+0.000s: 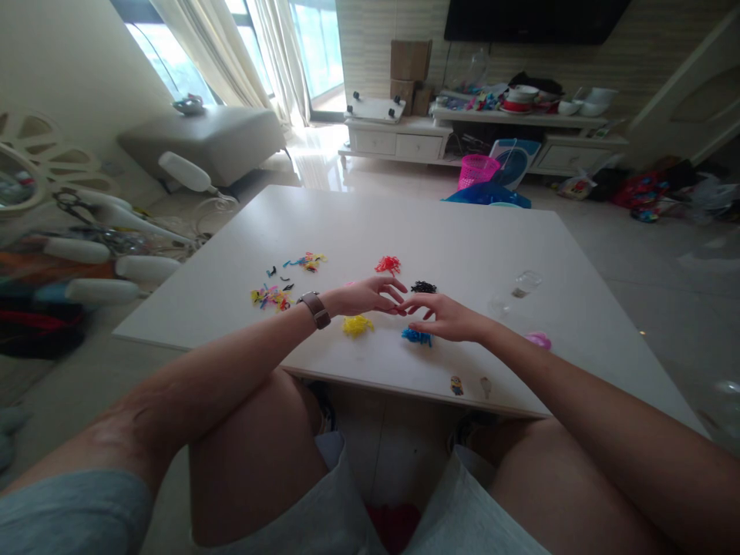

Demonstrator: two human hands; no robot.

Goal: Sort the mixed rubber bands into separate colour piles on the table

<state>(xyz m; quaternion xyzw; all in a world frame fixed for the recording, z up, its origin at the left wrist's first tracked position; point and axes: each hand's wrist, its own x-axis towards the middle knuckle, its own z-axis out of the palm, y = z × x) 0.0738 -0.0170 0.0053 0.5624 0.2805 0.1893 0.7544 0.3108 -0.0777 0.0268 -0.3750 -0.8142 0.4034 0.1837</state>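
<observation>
My left hand (375, 294), with a brown-strapped watch (315, 309) on the wrist, reaches over the table among sorted piles, its fingers stretched and apart. My right hand (446, 317) meets it at the fingertips; its fingers are spread, with the thumb over a pile of small blue pieces (417, 337). No held piece shows between them. Around the hands lie yellow pieces (357, 326), red pieces (388, 265) and black pieces (424, 287). A pink bit (351, 284) peeks out behind my left hand. Mixed coloured pieces (271, 297) lie further left, with another mixed heap (312, 261) behind them.
On the right of the white table (462, 231) are a clear plastic container (526, 284) and a pink item (539, 340). A minion figure (456, 385) and a small pale item (486, 387) lie near the front edge. A white-shaded lamp (185, 171) stands at the left.
</observation>
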